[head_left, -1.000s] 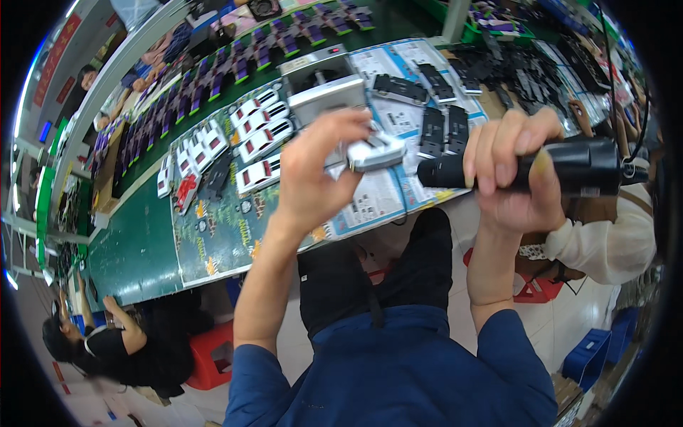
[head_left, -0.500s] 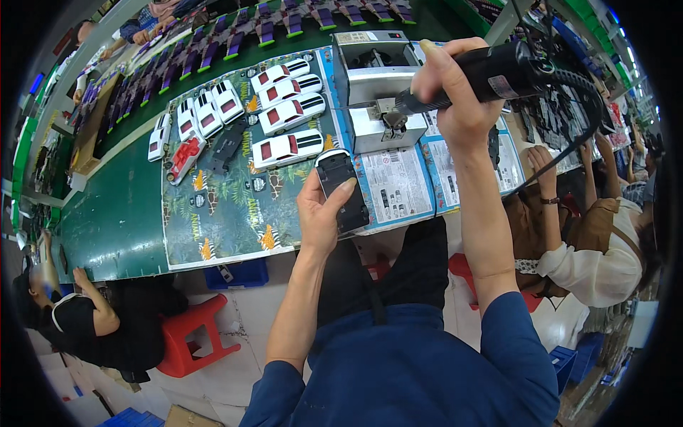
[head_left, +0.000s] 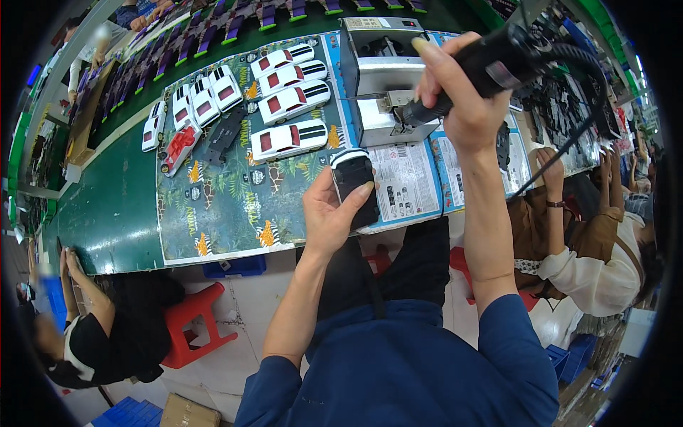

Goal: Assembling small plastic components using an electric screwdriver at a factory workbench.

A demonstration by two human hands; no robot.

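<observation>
My left hand (head_left: 326, 217) is closed around a toy car (head_left: 356, 186) turned underside up, its black base showing and a white edge of body at the far end. The thumb presses on the base. My right hand (head_left: 466, 114) grips a black electric screwdriver (head_left: 491, 71) with a cable. Its bit end points down and left at the front of a metal screw feeder (head_left: 377, 122); whether the tip touches is unclear. Left of the feeder lie several white toy cars (head_left: 289, 140) with black stripes, a red-and-white car piece (head_left: 181, 148) and a black car base (head_left: 223, 137).
Printed sheets (head_left: 407, 186) cover the green bench (head_left: 107, 228). Purple-and-green parts (head_left: 231, 30) line the back. Black parts (head_left: 562, 107) are heaped at right. People sit on both sides; a red stool (head_left: 198, 324) stands at left. The screwdriver's cable (head_left: 569, 146) hangs near my right forearm.
My left hand has moved slightly right with the toy car. The screwdriver's bit end sits a little lower against the feeder's front. The view has shifted slightly, and the person at left has brought their hands together.
</observation>
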